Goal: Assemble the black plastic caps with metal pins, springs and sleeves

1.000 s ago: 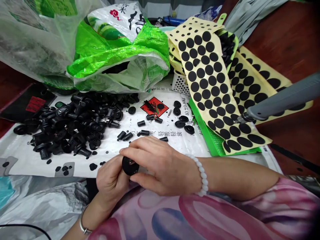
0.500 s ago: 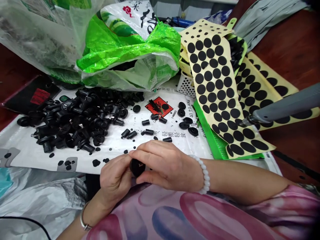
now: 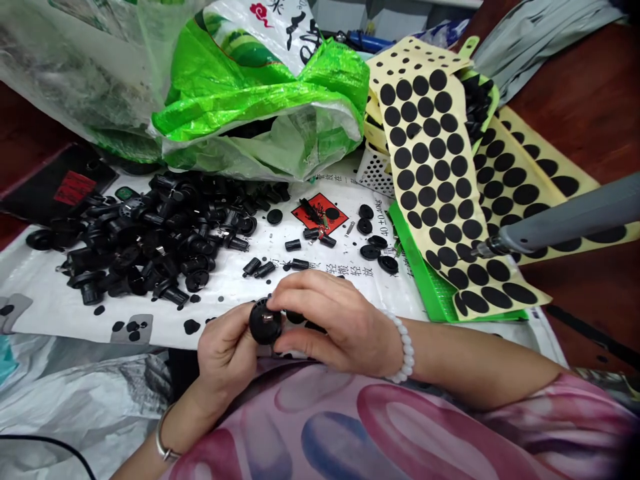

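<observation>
Between my hands is a round black plastic part (image 3: pixel 265 323) with a small metal contact on the face turned toward me. My left hand (image 3: pixel 229 347) is closed round it from the left, the body of the part hidden in the fingers. My right hand (image 3: pixel 327 320) comes from the right, its fingertips and thumb touching the disc's right edge. Just beyond lie several short black cylinders (image 3: pixel 265 269). A heap of black plastic parts (image 3: pixel 165 233), some with metal tabs, spreads over the left of the table, and black discs (image 3: pixel 370 252) lie at the right.
A green and white sack (image 3: pixel 260 107) stands at the back. Sheets of round black stickers (image 3: pixel 435 153) hang over a green tray (image 3: pixel 415 267) and a white basket (image 3: pixel 374 167). A grey electric screwdriver (image 3: pixel 560 217) juts in from the right. White printed sheeting (image 3: pixel 310 293) covers the table.
My right fingers have opened a little and drawn back along the disc's edge. The black part has tilted, so its face and metal contact show more fully.
</observation>
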The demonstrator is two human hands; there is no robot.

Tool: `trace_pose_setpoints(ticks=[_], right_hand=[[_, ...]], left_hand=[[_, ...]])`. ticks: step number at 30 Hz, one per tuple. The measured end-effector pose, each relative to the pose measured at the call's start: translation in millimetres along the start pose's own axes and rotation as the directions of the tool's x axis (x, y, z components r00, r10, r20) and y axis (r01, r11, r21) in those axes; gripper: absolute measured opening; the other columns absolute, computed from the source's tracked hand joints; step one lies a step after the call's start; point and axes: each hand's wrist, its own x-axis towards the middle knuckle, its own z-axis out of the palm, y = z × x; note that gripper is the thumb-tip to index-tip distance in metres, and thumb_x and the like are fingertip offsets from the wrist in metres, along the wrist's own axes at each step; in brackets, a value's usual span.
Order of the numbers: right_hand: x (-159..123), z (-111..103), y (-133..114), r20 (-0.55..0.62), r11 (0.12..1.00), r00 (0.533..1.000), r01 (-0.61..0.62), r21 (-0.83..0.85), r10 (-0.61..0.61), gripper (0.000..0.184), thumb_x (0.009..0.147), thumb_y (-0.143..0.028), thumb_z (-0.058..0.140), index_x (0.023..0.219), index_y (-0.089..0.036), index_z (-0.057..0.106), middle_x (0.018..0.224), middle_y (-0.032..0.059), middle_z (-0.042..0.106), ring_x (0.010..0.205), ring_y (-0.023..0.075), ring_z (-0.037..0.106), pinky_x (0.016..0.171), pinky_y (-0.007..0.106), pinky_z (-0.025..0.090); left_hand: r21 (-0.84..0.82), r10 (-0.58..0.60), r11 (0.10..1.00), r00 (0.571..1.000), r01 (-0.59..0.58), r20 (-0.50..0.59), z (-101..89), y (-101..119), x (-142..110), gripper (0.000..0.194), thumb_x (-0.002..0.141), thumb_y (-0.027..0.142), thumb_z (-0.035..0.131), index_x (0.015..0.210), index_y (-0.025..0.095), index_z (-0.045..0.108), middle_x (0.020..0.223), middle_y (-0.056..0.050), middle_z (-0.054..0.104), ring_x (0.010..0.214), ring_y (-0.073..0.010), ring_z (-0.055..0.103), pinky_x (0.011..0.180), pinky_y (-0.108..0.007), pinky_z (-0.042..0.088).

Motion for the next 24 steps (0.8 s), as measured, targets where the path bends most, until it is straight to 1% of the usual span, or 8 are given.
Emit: trace_pose_setpoints(ticks=[1,3,7,10,12,17,21,24], right_hand=[[0,-1,-1,-0.021,1.0,1.0,0.001,0.016,0.0,0.025,0.093,-0.033,0.047,0.099,-0.011,0.058,0.096,0.0115,0.062,0.089,0.0174,0.058,0.077,0.029,0.049],[-2,-1,-2,-0.041,0.999,0.999,0.001,0.032,0.0,0.017,0.092,-0.024,0.049,0.093,-0.01,0.06,0.093,0.0111,0.063,0.085,0.0167,0.058,0.076,0.029,0.05],[-4,-1,-3,-0.02,0.998,0.999,-0.024,0.061,0.025,0.018,0.09,-0.022,0.053,0.093,-0.007,0.062,0.09,0.012,0.062,0.081,0.0164,0.057,0.073,0.027,0.05],[-3,-4,-4,-0.006,0.998,0.999,-0.039,0.058,0.04,0.02,0.09,-0.025,0.052,0.092,-0.008,0.063,0.09,0.0117,0.061,0.081,0.0159,0.056,0.073,0.027,0.05],[-2,-7,-5,0.019,0.998,0.998,-0.054,0.038,0.053,0.02,0.09,-0.026,0.053,0.092,-0.009,0.063,0.091,0.0114,0.06,0.081,0.0159,0.056,0.072,0.027,0.049],[-3,-11,-11,0.137,0.994,0.986,-0.092,-0.053,0.099,0.021,0.091,-0.02,0.045,0.086,-0.011,0.063,0.089,0.0094,0.06,0.079,0.0151,0.055,0.072,0.026,0.049],[-8,-12,-16,0.149,0.977,0.985,-0.06,-0.205,0.092,0.026,0.091,-0.018,0.041,0.081,-0.011,0.064,0.087,0.0102,0.061,0.077,0.0168,0.056,0.07,0.029,0.049],[-10,-14,-16,0.177,0.981,0.982,-0.029,-0.191,0.063,0.025,0.091,-0.017,0.042,0.083,-0.009,0.064,0.089,0.0116,0.062,0.079,0.0177,0.058,0.072,0.029,0.05]], left_hand=[[-0.013,-0.014,1.0,1.0,0.014,-0.005,0.8,0,-1,0.018,0.08,0.01,0.05,0.084,0.017,0.066,0.064,0.003,0.063,0.052,-0.0085,0.054,0.051,-0.018,0.043],[-0.044,-0.028,0.999,1.0,0.028,0.008,2.7,0,-2,0.018,0.08,0.01,0.051,0.085,0.017,0.066,0.063,0.003,0.062,0.051,-0.0084,0.054,0.05,-0.018,0.043],[-0.1,-0.032,0.994,0.998,0.037,0.058,5.9,2,-3,0.018,0.08,0.011,0.051,0.086,0.017,0.067,0.055,0.004,0.057,0.047,-0.0079,0.051,0.047,-0.017,0.042],[-0.13,-0.045,0.99,0.998,0.051,0.048,7.9,4,-3,0.018,0.081,0.012,0.051,0.087,0.017,0.067,0.055,0.004,0.058,0.047,-0.0083,0.05,0.047,-0.017,0.042],[-0.144,-0.055,0.988,0.997,0.061,0.048,9.6,5,-4,0.018,0.082,0.013,0.05,0.087,0.017,0.067,0.057,0.003,0.06,0.048,-0.0086,0.051,0.047,-0.018,0.043],[-0.167,-0.038,0.985,0.998,0.047,0.056,14.7,8,-8,0.019,0.081,0.011,0.051,0.09,0.017,0.066,0.064,0.002,0.063,0.053,-0.0096,0.055,0.05,-0.018,0.044],[-0.16,0.018,0.987,0.995,-0.003,0.094,16.5,9,-8,0.022,0.082,0.008,0.049,0.094,0.018,0.065,0.07,0.001,0.064,0.057,-0.0093,0.056,0.054,-0.019,0.045],[-0.165,0.026,0.986,0.993,-0.007,0.116,17.2,9,-6,0.021,0.083,0.009,0.048,0.094,0.018,0.063,0.069,0.002,0.063,0.057,-0.0092,0.056,0.055,-0.019,0.045]])
